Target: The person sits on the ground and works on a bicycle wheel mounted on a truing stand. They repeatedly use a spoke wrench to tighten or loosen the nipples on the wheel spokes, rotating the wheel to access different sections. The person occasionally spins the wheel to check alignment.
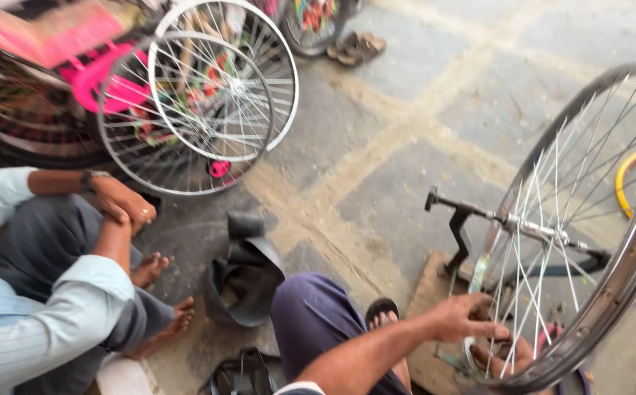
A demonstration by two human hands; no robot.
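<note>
A bare silver bicycle wheel [629,256] with thin spokes stands upright on a black stand [458,234], its axle resting across the stand. My left hand [464,314] reaches in from the lower middle and pinches a spoke close to the rim's lower edge. My right hand [512,358] is partly hidden behind the spokes. Its fingers curl around the bottom of the rim, next to something small and pink. A wooden board [428,300] lies under the stand. My knee in purple trousers [311,307] is just left of my arm.
A co-worker in a light blue shirt [32,307] squats at the left with hands clasped [124,205]. Two spoked rims [193,110] lean on a pink child's bicycle [91,73]. Black rubber tube pieces [245,281] lie on the stone floor. Sandals [354,47] lie far back.
</note>
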